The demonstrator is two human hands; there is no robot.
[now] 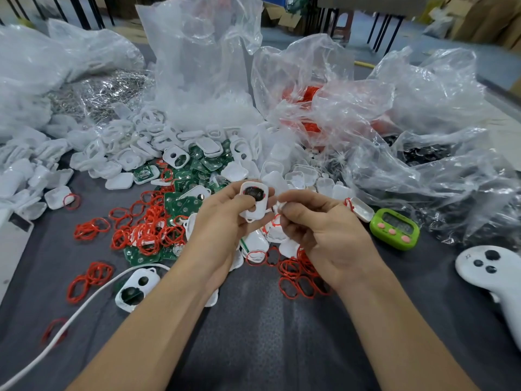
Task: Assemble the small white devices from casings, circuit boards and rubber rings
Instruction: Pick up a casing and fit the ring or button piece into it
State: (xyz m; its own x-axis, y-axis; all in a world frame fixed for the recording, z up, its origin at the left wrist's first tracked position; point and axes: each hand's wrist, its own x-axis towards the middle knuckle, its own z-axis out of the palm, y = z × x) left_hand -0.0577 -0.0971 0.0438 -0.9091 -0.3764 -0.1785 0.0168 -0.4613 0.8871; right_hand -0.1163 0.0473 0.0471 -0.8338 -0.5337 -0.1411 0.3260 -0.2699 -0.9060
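Two bare forearms reach over the dark grey tabletop [253,334], hands meeting above scattered parts.
The left hand [222,224] grips a small white oval plastic casing [253,203], its dark openings facing up; the right hand [324,235], fingers curled, pinches a tiny white piece [282,206] just beside it. Beneath lie red rubber rings [146,230], green circuit boards [180,206] and loose white casings [135,156]; a lime-green digital timer [394,228] sits right, clear plastic bags [394,108] behind.

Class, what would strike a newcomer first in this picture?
At centre, the left hand holds a white casing while the right hand pinches a small part beside it. Red rubber rings and green circuit boards litter the table around them; a lime-green timer sits at right.
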